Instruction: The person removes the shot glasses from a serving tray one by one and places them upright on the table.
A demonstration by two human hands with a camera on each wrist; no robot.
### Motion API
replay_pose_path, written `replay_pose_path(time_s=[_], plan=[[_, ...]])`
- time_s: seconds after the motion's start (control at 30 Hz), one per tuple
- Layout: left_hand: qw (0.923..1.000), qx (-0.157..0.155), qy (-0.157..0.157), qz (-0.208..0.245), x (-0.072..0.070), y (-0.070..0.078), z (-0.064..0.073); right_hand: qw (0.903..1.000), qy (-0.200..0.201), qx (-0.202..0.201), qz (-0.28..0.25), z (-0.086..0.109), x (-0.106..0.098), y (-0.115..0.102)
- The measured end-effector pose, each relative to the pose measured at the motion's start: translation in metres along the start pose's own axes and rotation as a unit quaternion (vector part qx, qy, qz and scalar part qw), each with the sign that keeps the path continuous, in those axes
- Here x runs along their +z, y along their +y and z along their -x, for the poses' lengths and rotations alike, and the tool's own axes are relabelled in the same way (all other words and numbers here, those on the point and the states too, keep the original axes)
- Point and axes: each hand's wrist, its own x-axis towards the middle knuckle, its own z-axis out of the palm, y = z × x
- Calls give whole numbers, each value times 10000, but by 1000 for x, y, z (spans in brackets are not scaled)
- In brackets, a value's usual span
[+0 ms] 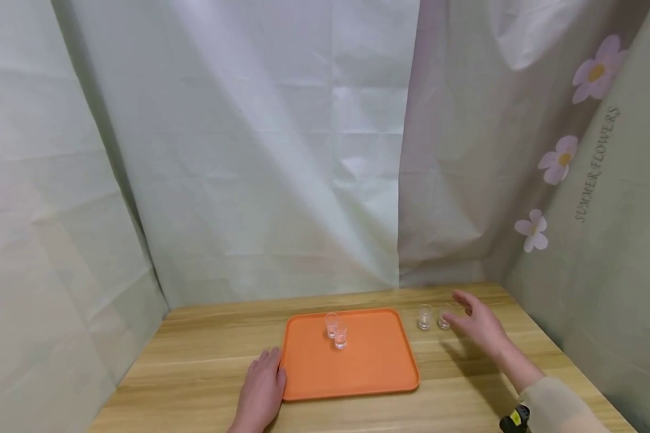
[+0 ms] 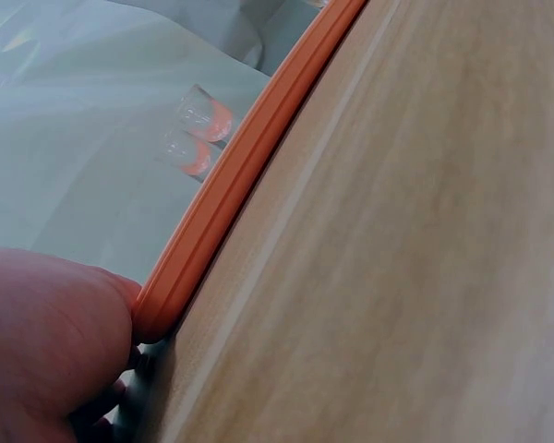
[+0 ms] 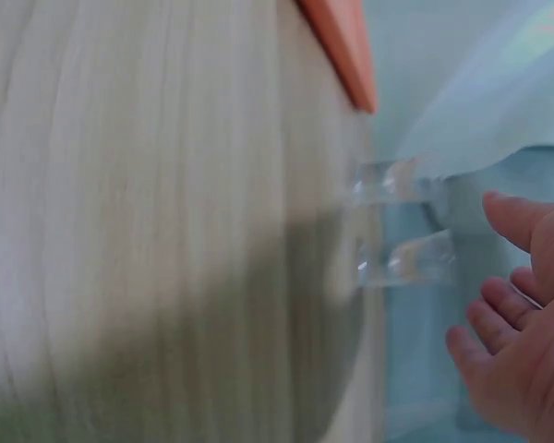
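Wood table [image 1: 195, 361], orange tray [image 1: 368, 373], pale sheeting [image 1: 238, 150] behind.

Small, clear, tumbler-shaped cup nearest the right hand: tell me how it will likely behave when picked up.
The small, clear, tumbler-shaped cup will probably feel stiff, since its walls hold a regular shape. Its smooth, shiny surface may prove slippery. Standing upright, taller than wide, it could tip if nudged.

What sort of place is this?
Perhaps a makeshift booth or screened-off corner: pale, creased sheets stand behind and to either side of a wooden table, which bears an orange tray.
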Motion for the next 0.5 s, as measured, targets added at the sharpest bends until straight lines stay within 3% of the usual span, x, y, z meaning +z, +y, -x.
replay_pose_path(time_s=[0.27, 0.5], plan=[[10000, -48, -48, 2, 1, -2, 1, 9979, -8, -237, -600, 12, 8, -37], [9997, -153, -188, -47, 1, -1, -1, 9921, -536, -535, -1001, 18, 32, -56]])
